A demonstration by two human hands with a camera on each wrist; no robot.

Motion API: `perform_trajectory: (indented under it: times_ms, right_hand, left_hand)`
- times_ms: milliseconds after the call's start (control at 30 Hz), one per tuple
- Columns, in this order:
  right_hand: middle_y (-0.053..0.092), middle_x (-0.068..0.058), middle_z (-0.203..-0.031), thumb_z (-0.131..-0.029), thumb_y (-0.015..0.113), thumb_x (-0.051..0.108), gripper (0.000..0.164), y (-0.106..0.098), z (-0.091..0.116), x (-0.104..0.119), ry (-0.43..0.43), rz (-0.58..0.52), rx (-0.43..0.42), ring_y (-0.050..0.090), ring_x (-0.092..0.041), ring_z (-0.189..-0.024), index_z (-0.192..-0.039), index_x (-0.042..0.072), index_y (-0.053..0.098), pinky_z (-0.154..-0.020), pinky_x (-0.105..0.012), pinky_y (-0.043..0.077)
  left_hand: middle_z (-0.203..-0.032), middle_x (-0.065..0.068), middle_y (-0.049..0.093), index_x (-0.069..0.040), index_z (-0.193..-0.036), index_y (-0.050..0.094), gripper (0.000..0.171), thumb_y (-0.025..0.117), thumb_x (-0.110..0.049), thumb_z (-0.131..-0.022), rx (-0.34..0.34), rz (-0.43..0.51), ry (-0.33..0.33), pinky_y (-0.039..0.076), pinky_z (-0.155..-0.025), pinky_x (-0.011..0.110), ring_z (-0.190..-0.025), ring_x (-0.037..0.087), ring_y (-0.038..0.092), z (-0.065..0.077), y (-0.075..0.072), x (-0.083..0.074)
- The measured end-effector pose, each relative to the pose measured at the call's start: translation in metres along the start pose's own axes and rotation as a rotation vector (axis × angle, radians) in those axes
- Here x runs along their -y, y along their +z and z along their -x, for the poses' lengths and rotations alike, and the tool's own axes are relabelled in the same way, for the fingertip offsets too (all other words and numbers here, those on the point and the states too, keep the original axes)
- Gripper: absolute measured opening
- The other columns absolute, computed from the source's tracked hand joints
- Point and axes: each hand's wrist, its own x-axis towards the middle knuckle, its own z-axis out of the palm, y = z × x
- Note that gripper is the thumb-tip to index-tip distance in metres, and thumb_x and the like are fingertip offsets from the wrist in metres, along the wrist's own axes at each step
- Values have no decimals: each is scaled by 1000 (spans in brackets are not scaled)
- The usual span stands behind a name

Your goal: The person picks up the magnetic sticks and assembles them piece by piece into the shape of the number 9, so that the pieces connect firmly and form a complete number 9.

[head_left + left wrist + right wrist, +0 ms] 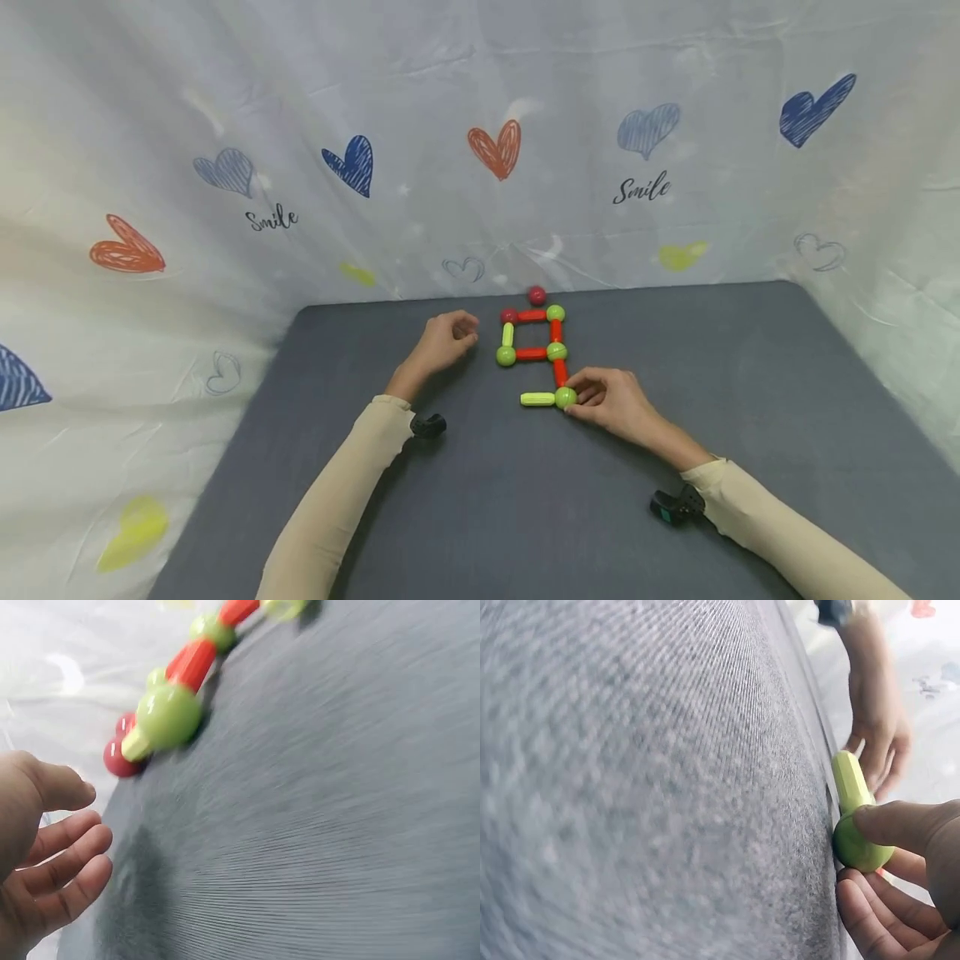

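Observation:
On the dark cloth lies a flat figure of coloured rods and balls. Its square part has a red ball [509, 317], several green balls, red rods [532, 354] and a yellow-green rod [507, 335]. Another red rod [560, 372] runs from it down to a lower green ball [566, 397], which carries a yellow-green rod [848, 780] pointing left. My right hand [613, 405] pinches that lower ball between thumb and fingers. My left hand [446, 342] hovers left of the square, fingers loosely bent and holding nothing.
A separate red ball [537, 295] sits behind the square, near the table's back edge. A white curtain [420, 75] printed with hearts hangs behind and beside the dark table [750, 400]. Black wrist devices [677, 505] are on both arms.

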Motion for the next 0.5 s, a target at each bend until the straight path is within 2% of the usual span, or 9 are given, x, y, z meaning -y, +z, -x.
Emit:
perform_trajectory:
  times_ms: [200,367,500]
  right_hand:
    - [71,0,-90,-78,88,12,30,1,5,1,10,-12,5,69,-13,-76,-105,11,75,-67,-26,57]
    - [71,1,-89,-77,88,11,30,1,5,0,-3,-11,-18,69,-13,-76,-104,12,75,-67,-26,57]
    - [71,1,-90,-77,88,11,30,-1,7,-1,-4,-9,-18,69,-12,-76,-104,12,75,-67,-26,57]
  left_hand:
    - [-109,11,71,-3,-128,65,34,67,-8,-95,31,-15,7,56,-72,35,-92,24,68,-40,2,6]
    - [-119,15,68,-6,-135,62,41,65,-4,-94,95,-29,36,54,-85,40,-105,28,66,-72,8,-4]
    - [-127,15,65,-11,-137,62,47,63,1,-92,149,-47,47,53,-88,40,-112,28,64,-94,16,-14]
